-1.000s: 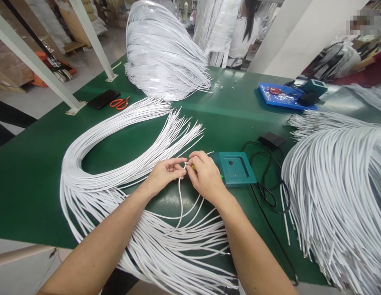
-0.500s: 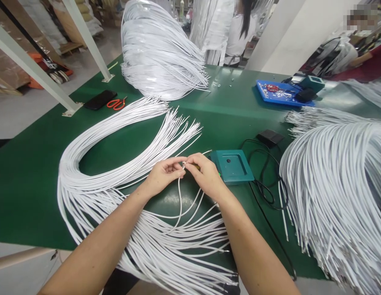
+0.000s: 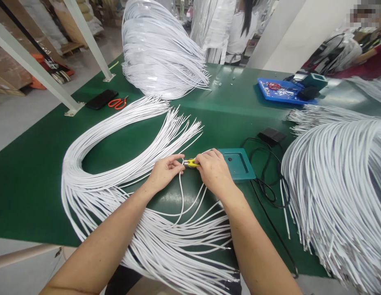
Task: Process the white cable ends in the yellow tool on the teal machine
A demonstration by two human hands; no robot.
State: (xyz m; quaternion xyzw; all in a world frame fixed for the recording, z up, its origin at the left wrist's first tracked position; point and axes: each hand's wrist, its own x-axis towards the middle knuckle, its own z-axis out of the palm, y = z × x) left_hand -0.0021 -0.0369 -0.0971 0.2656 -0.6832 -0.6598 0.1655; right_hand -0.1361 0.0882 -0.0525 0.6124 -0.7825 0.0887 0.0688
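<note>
The wire [image 3: 182,198] has its upper end at frame centre, pinched between the left hand's [image 3: 164,172] thumb and fingers. The right hand's [image 3: 215,174] fingers close around the yellow tool [image 3: 192,163], tip just beside the wire. Right of centre: teal device [image 3: 243,164].

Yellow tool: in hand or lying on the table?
In hand: the right hand grips the yellow tool, its metal tip pointing toward the left hand, which pinches a white cable. Tip open or closed: cannot tell.
</note>
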